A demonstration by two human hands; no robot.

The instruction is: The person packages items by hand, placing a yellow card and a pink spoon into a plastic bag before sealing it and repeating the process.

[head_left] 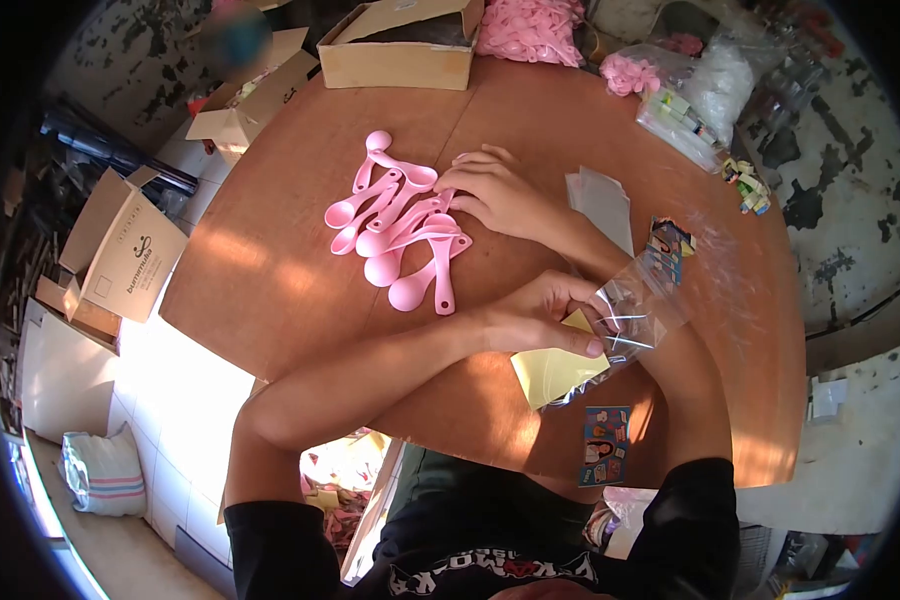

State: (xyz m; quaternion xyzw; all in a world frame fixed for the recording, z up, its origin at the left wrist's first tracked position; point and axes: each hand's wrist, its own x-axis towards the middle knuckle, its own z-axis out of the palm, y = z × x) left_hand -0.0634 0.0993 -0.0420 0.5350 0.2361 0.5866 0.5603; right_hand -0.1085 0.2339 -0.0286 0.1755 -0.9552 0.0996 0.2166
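The bagging looks barely begun. The left hand (545, 315) grips a yellow paper card (553, 372) and 1 clear plastic bag (640, 310) in closed fingers, just right of the heap of pink plastic spoons (400, 230). The right hand (500, 192) rests open-fingered on that heap, and no spoon is bagged yet. A brown cardboard box (395, 60) beyond the heap blocks nothing.

pink spoons (402, 230), yellow card (555, 372), brown table (270, 270)
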